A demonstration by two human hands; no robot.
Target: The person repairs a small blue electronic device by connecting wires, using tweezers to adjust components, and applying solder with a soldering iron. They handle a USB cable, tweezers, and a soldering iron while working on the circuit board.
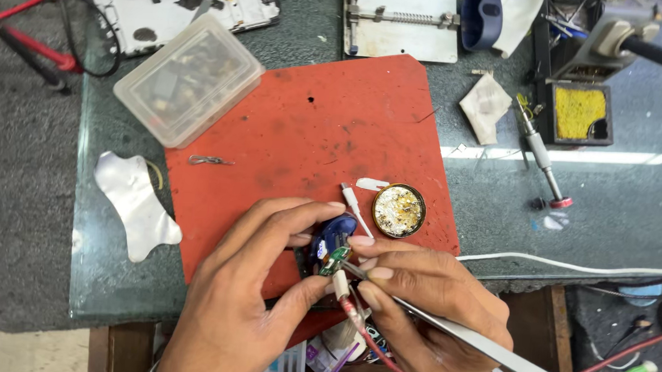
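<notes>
While our left hand (244, 295) pinches the small blue device (333, 236) at the red mat's (312, 123) near edge, our right hand (423, 306) clamps tweezers (475, 340) on its exposed green circuit board (334, 261). The device lies opened; its red wire (371, 345) hangs attached, reassembly not yet done.

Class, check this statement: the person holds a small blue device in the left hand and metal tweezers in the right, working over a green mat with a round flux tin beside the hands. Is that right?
Not quite: the mat is red, not green, as the head view shows. The rest stands: the left hand holds the small blue device, the right hand holds the metal tweezers, and the round flux tin sits beside them.
</notes>
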